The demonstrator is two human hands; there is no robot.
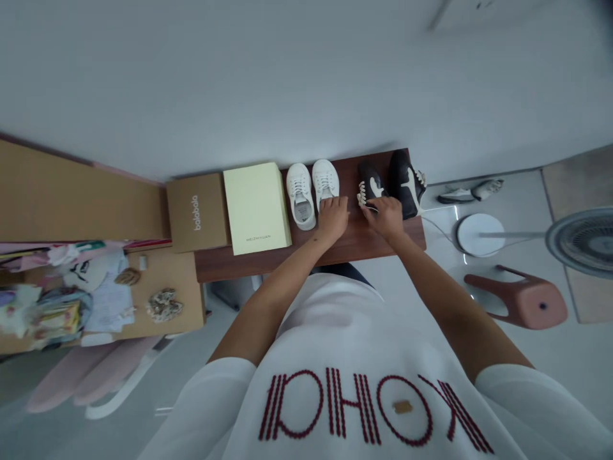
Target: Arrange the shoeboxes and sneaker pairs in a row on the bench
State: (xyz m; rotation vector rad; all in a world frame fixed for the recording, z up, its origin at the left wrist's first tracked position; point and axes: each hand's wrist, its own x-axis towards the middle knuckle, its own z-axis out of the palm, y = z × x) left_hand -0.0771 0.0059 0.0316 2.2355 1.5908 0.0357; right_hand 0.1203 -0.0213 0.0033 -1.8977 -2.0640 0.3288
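Observation:
A pair of white sneakers (311, 191) stands side by side on a dark wooden bench (335, 249) against the wall. To their right sits a pair of black-and-white sneakers (393, 182). My left hand (332, 217) rests, fingers curled, on the heel of the right white sneaker. My right hand (385, 216) grips the heel end of the left black sneaker. Both forearms reach forward from my white shirt with red lettering.
A pale yellow shoe box (256, 207) and a brown shoe box (197, 213) lie left of the shoes. A cluttered desk (167, 268) is at the left with a pink chair (90, 377). A pink stool (522, 300), a fan (582, 241) and loose shoes (472, 190) are on the floor at the right.

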